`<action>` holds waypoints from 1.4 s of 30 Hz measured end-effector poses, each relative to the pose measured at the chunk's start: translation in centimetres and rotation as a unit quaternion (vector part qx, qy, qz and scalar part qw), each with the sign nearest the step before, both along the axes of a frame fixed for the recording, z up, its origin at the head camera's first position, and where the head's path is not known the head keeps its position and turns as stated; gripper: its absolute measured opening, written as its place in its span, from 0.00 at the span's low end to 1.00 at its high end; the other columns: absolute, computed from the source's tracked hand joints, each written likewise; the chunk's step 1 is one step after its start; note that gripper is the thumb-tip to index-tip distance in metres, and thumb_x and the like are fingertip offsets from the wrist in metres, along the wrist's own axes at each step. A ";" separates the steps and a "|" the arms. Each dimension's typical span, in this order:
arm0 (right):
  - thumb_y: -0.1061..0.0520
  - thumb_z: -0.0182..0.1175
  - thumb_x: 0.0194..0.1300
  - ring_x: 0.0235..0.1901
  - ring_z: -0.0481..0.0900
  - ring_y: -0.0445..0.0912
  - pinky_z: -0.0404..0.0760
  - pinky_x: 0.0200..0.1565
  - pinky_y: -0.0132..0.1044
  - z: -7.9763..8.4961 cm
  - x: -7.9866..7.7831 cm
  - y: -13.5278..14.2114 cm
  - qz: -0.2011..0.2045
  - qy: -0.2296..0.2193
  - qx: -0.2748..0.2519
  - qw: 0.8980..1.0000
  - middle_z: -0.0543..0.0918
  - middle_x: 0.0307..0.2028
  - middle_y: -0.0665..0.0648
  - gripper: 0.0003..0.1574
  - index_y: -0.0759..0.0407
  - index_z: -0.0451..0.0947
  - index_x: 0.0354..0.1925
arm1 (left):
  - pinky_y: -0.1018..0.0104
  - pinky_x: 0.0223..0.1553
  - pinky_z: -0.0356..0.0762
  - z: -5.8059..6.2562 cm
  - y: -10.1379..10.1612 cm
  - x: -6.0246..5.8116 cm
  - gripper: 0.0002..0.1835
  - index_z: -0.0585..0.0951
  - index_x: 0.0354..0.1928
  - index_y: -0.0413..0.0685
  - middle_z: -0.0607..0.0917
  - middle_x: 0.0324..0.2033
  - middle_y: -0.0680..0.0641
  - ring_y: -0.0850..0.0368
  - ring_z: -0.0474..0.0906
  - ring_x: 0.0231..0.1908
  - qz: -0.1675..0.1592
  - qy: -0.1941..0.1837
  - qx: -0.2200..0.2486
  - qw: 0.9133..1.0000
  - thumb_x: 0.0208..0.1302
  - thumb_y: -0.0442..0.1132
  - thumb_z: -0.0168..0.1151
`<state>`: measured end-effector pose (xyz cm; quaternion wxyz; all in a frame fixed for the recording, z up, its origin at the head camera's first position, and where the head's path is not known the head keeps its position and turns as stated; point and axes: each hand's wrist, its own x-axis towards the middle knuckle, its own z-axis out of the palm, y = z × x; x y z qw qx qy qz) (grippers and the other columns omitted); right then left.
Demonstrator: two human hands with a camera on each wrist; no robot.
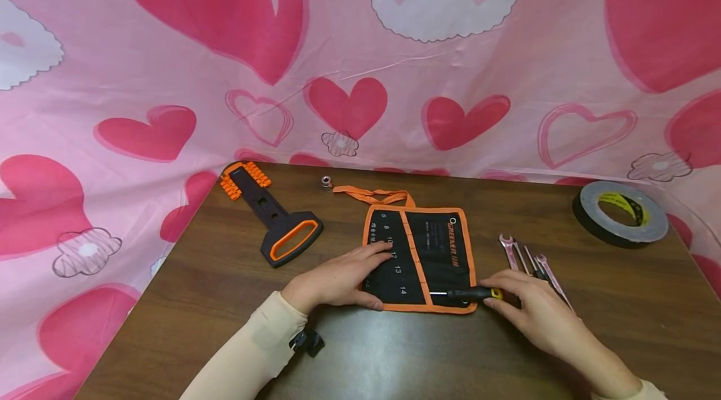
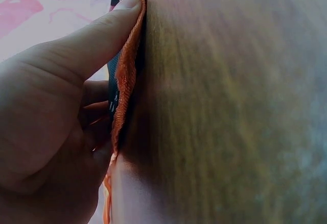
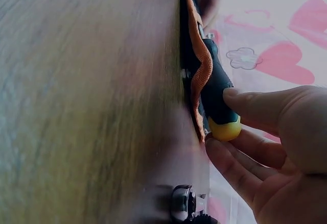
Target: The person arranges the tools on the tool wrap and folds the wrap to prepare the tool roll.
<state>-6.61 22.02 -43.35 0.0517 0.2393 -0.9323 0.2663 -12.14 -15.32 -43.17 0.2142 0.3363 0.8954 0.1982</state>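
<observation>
A black tool pouch (image 1: pixel 445 243) with orange trim and printed sizes lies spread on the table. My left hand (image 1: pixel 346 278) rests on its left part, fingers extended, and the thumb presses near the orange edge (image 2: pixel 130 55) in the left wrist view. My right hand (image 1: pixel 529 309) pinches the yellow-ended handle of a black screwdriver (image 1: pixel 470 293), thumb on top in the right wrist view. The screwdriver lies low over the pouch's right part, pointing left. Its shaft meets the orange middle strip (image 1: pixel 417 256); whether the tip is under the strip I cannot tell.
Several wrenches and slim tools (image 1: pixel 509 250) lie right of the pouch, partly behind my right hand. A roll of tape (image 1: pixel 597 225) is at the far right. A black-and-orange tool (image 1: pixel 270 212) lies left; a small metal socket (image 1: pixel 327 181) sits near the orange strap (image 1: pixel 360 192).
</observation>
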 end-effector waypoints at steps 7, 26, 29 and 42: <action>0.60 0.82 0.58 0.42 0.86 0.39 0.88 0.42 0.40 -0.2 0.0 -0.4 0.009 0.016 0.004 1.000 0.89 0.44 0.42 0.17 0.47 0.92 0.45 | 0.48 0.83 0.61 0.0 0.0 0.1 0.51 0.63 0.84 0.51 0.55 0.87 0.52 0.53 0.53 0.85 -0.001 -0.001 0.000 1.000 0.67 0.60 0.75; 0.57 0.79 0.63 0.41 0.80 0.33 0.86 0.43 0.36 0.3 -0.3 -2.0 0.019 -0.053 0.000 0.998 0.88 0.44 0.39 0.14 0.46 0.91 0.48 | 0.49 0.83 0.62 0.2 0.0 0.1 0.51 0.62 0.85 0.50 0.55 0.87 0.52 0.53 0.53 0.85 -0.006 0.003 0.005 1.000 0.68 0.60 0.75; 0.56 0.78 0.64 0.42 0.80 0.35 0.87 0.45 0.38 0.3 -0.3 -2.1 0.019 -0.053 0.007 0.998 0.88 0.44 0.38 0.14 0.45 0.92 0.48 | 0.49 0.83 0.62 0.2 0.1 0.1 0.51 0.62 0.85 0.50 0.55 0.87 0.52 0.53 0.53 0.85 -0.007 0.004 0.004 1.000 0.68 0.60 0.74; 0.58 0.80 0.61 0.39 0.80 0.36 0.84 0.39 0.33 0.5 -0.4 -2.8 0.017 -0.055 0.022 0.998 0.85 0.44 0.44 0.16 0.52 0.92 0.48 | 0.49 0.82 0.62 0.2 0.1 0.1 0.50 0.62 0.85 0.50 0.55 0.87 0.52 0.53 0.54 0.85 -0.003 0.007 -0.004 1.000 0.68 0.60 0.74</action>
